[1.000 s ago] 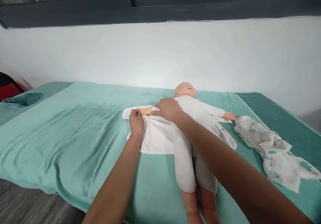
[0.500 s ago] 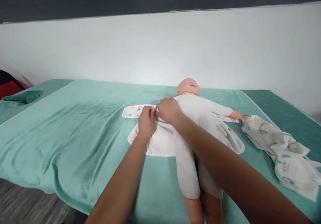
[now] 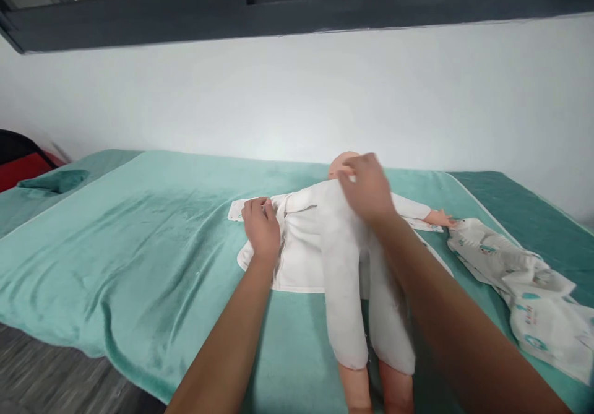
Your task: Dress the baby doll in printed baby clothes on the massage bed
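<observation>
A doll [image 3: 342,265] with a white cloth body lies on its back, feet toward me, on a spread white baby top [image 3: 301,256] with a small print on its sleeves. My left hand [image 3: 262,227] is closed over the sleeve [image 3: 236,210] on the left, where the doll's arm reaches the cuff; the doll's hand there is hidden. Slightly smeared by motion, my right hand [image 3: 370,191] hovers over the doll's chest and covers part of its head [image 3: 341,161]. Its thumb and fingers are apart, with nothing visible between them.
A crumpled white printed baby garment [image 3: 524,284] lies at right, by the doll's outstretched hand [image 3: 440,218]. Green plush blanket [image 3: 153,247] covers the bed. A white wall [image 3: 208,98] rises behind, and a red and black item [image 3: 25,165] sits far left.
My right hand has left the sleeve area and moved right and up, over the doll's chest and head. My left hand has shifted slightly left along the sleeve. The view has tilted up a little.
</observation>
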{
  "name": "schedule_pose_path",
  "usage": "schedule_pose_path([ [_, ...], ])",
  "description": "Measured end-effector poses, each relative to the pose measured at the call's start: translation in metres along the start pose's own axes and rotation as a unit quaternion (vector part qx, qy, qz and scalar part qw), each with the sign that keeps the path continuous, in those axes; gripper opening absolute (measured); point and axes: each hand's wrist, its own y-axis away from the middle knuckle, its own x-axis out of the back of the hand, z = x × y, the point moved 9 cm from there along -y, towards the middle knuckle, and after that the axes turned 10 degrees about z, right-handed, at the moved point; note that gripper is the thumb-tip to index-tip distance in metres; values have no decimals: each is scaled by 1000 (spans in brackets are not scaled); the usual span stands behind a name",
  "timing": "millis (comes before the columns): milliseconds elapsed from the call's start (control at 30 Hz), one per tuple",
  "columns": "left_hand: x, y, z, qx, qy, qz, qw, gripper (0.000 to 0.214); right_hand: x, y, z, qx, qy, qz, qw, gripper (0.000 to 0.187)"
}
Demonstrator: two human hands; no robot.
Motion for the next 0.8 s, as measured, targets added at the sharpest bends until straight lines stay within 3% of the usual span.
schedule_pose_path([
  [67,0,0,-5,6,-46,2,999,18,26,11,45,-89,45,50,994,27],
  [167,-7,0,-6,-5,-79,-31,996,17,39,39,93,-201,115,20,973,31],
  [267,-9,0,-1,-23,-72,-40,996,12,42,57,106,-238,169,-15,956,38],
  [367,-7,2,9,-45,-44,-46,997,12,37,59,104,-230,159,-44,959,42],
  [467,-6,6,19,-44,-9,-61,997,14,28,61,111,-255,61,-64,963,45],
  [567,-11,10,28,-12,29,-94,995,16,15,65,118,-300,-99,-62,947,58],
  [800,-35,2,34,139,137,-139,971,9,-9,79,105,-405,-341,-62,846,78],
])
